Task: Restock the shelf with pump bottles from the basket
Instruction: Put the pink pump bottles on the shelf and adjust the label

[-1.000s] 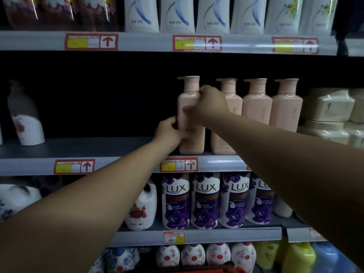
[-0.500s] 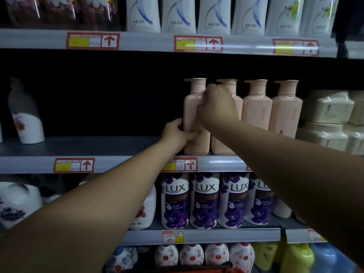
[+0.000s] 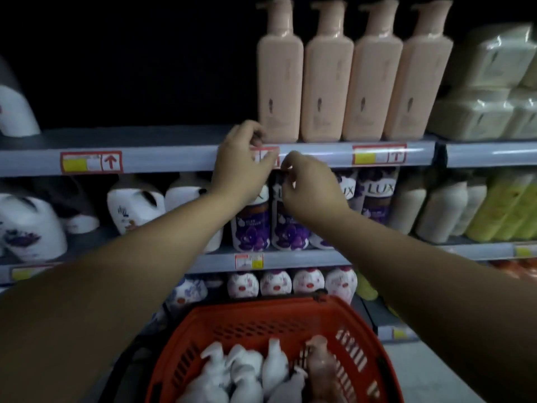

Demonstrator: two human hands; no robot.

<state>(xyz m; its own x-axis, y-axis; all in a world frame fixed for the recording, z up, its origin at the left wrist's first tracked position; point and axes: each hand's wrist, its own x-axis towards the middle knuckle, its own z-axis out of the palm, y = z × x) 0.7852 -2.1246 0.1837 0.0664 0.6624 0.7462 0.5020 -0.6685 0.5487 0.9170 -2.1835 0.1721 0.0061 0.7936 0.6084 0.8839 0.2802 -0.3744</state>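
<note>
Hovering empty, loosely curled: left hand [image 3: 241,167], right hand [image 3: 311,187], below 4 pink pump bottles [image 3: 351,74].

Left of the pink pump bottles [image 3: 353,74] the shelf [image 3: 133,138] lies bare; wrapped packs [image 3: 491,82] crowd their right side.

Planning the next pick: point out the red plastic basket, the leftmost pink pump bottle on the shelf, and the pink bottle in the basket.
red plastic basket [image 3: 360,324]: head view, right rim.
leftmost pink pump bottle [image 3: 279,82]: head view, body front.
pink bottle in the basket [image 3: 321,365]: head view, upper body.
</note>
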